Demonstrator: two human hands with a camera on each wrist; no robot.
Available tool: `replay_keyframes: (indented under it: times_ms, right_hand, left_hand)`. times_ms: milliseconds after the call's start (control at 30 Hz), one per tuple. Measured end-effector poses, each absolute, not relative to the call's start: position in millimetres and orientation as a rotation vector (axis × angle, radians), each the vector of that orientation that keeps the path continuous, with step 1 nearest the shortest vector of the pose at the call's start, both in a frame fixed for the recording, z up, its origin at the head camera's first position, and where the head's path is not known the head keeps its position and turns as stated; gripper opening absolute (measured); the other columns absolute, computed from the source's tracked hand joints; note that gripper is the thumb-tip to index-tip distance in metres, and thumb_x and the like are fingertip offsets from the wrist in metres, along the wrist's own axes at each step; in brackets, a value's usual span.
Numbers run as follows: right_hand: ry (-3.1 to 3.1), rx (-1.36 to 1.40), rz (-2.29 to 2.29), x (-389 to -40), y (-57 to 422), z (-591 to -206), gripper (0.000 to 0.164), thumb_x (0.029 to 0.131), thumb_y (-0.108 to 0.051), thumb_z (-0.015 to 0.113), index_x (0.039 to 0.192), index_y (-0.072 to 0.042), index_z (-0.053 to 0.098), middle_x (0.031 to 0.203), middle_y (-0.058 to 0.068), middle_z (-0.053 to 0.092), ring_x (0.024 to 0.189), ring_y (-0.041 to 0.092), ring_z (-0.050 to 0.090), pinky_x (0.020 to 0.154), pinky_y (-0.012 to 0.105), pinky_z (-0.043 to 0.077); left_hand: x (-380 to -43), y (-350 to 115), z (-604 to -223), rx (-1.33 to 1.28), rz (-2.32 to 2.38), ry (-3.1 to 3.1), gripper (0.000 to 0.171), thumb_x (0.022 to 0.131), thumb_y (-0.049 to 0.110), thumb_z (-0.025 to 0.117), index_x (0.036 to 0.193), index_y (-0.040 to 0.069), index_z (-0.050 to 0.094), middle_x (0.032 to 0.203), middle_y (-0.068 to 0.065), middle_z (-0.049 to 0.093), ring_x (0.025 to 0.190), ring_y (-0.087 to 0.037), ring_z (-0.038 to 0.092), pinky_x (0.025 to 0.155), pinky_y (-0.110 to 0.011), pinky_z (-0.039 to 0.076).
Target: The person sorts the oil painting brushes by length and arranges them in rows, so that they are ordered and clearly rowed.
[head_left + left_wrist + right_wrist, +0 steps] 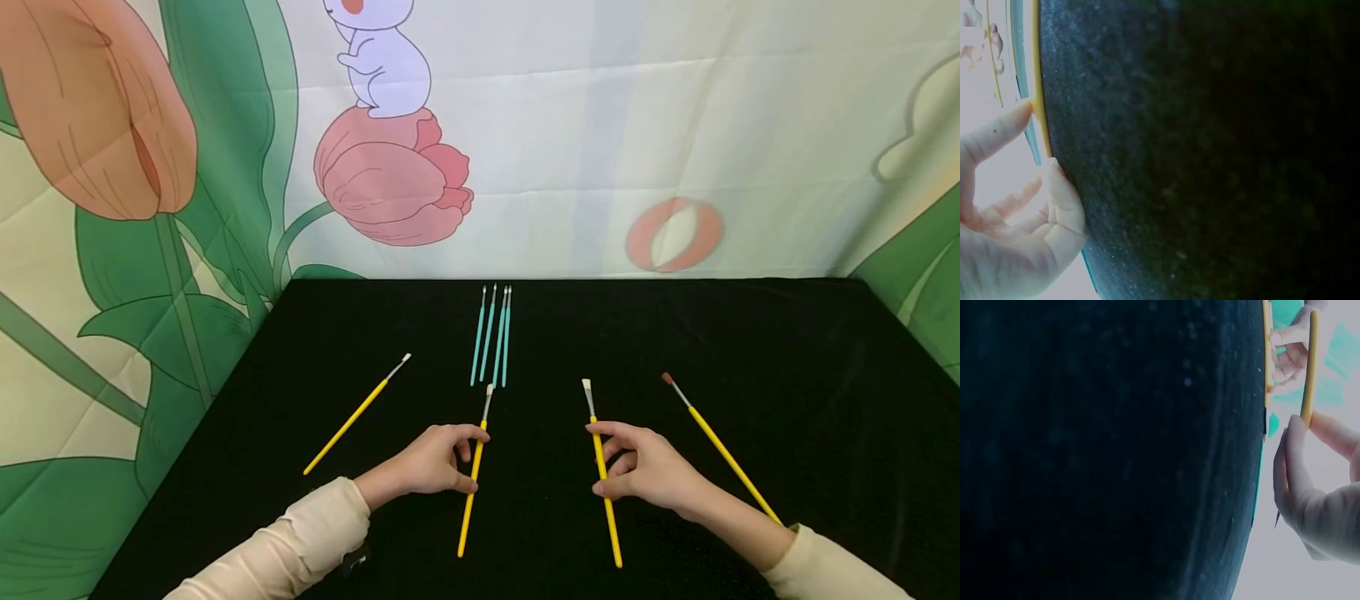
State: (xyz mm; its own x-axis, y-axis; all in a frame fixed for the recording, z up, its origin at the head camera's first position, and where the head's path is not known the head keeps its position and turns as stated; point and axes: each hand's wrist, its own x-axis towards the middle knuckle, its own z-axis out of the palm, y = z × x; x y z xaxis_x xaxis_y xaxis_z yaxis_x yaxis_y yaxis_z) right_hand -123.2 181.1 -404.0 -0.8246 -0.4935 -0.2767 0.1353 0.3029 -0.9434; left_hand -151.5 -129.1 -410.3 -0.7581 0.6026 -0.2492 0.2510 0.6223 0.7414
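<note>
My left hand (435, 461) pinches a yellow-handled paintbrush (466, 525) between thumb and fingertips, its pale flat bristles pointing away from me. The tip of that brush comes right up to the lower ends of several thin teal-handled brushes (488, 337). To the right, a second yellow-handled paintbrush (612, 533) with pale flat bristles is held by my right hand (652, 468), thumb and index finger at its handle. In the left wrist view the fingers meet the yellow handle (1039, 81); the right wrist view has the other handle (1309, 369) rising from the fingertips.
Another yellow paintbrush (352, 421) with pale bristles lies slanted at the left. A yellow one with reddish bristles (723, 452) lies at the right, partly behind my right forearm. Black cloth (750, 333) covers the table; a printed curtain (562, 150) hangs behind.
</note>
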Motion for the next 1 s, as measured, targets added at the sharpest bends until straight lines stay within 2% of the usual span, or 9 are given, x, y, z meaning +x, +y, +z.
replay_keyframes:
  times_ms: [1000]
  right_hand:
    - [1.991,-0.305,-1.581,-120.6,139.4,-415.7,0.076,0.071,-0.001,0.071,0.135,0.004,0.031,0.104,0.017,0.046,0.075,0.020,0.063,0.069,0.036,0.052]
  left_hand:
    - [-152.3,-128.0,-411.1,0.668,0.981,2.366,0.057,0.072,0.008,0.074,0.123,0.004,0.050,0.087,-0.004,0.051,0.055,-0.010,0.050,0.050,-0.024,0.043]
